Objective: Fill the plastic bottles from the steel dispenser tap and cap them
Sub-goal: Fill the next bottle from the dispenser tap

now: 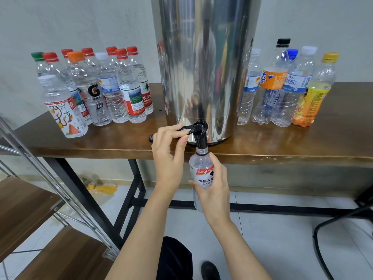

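Both hands are busy: the left hand point(167, 158) pinches the black tap lever point(186, 129) of the tall steel dispenser point(201, 57); the right hand point(212, 190) grips a clear, white-labelled plastic bottle point(201, 168), its open neck at the spout.

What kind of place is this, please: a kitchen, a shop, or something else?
Probably a plain workroom or office corner, not a kitchen. A wooden table on black metal legs stands against a bare wall, the floor is tiled, and a black chair base shows at the right edge.
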